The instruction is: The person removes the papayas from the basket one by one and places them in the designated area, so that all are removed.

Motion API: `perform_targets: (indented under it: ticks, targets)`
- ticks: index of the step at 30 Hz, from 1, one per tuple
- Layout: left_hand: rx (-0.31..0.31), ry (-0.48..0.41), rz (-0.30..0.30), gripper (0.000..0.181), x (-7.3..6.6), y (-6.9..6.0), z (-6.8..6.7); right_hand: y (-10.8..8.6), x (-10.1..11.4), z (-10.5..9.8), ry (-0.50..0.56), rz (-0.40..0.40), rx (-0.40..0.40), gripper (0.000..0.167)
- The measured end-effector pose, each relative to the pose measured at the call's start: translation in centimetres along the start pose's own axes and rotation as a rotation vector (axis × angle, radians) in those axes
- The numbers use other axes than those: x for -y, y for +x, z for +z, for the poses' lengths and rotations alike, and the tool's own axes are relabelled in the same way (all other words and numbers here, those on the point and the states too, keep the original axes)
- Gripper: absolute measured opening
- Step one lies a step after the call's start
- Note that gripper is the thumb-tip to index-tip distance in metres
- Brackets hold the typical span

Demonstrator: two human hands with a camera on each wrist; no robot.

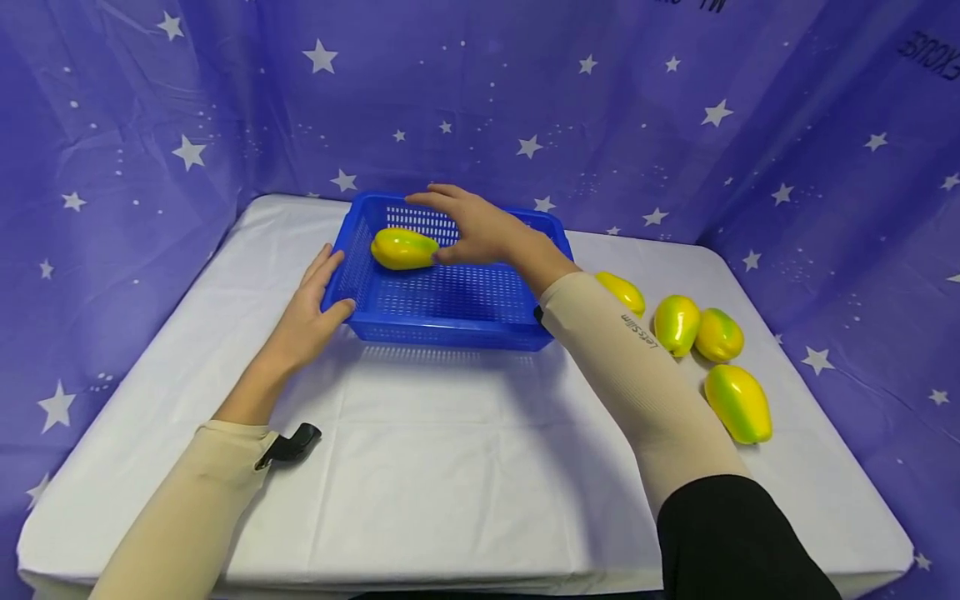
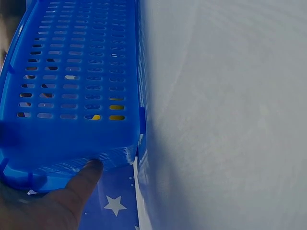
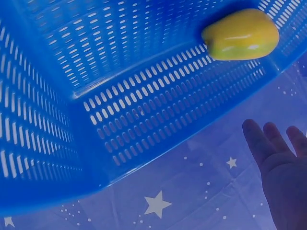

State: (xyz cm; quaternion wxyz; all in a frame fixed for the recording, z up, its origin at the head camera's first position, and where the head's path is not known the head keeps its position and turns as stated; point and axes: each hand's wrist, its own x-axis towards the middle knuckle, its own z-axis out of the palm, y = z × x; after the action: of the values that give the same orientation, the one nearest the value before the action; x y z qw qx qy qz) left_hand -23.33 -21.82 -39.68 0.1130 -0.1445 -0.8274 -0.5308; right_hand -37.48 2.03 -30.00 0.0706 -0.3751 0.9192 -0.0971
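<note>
A blue plastic basket (image 1: 450,332) with slotted walls stands at the back of the table. One glossy yellow-green papaya (image 1: 403,249) lies inside it, toward the left end. My right hand (image 1: 480,227) is over the basket with its fingers spread and nothing held. In the right wrist view, that hand (image 3: 288,177) is apart from the papaya (image 3: 242,36). My left hand (image 1: 303,321) rests against the basket's left end, fingers extended along the outside and thumb near the front corner. A digit of the left hand (image 2: 53,206) touches the basket wall (image 2: 72,139) in the left wrist view.
Several more papayas lie on the table's right side, among them one (image 1: 738,404) nearest the front and one (image 1: 621,293) partly hidden by my right sleeve. A white cloth (image 1: 420,483) covers the table. Purple star-printed curtains (image 1: 487,92) enclose its back and sides.
</note>
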Motion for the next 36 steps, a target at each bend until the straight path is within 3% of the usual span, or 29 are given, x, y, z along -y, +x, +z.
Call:
perform_targets:
  ticks: [8, 21, 31, 36]
  targets:
    - [-0.011, 0.035, -0.002, 0.071, 2.9, 0.6, 0.0, 2.0, 0.0, 0.4, -0.007, -0.001, 0.023, 0.079]
    - [-0.023, 0.038, 0.019, 0.071, 2.9, 0.6, 0.2, 5.3, 0.8, 2.0, 0.014, 0.013, 0.087, 0.078]
    - [-0.019, 0.045, 0.012, 0.071, 2.9, 0.5, 0.1, 6.0, 0.4, 3.8, 0.052, 0.045, 0.140, 0.079]
    - [-0.021, 0.040, 0.004, 0.072, 2.9, 0.6, 0.2, 6.4, 0.3, 4.8, 0.030, 0.019, 0.159, 0.079]
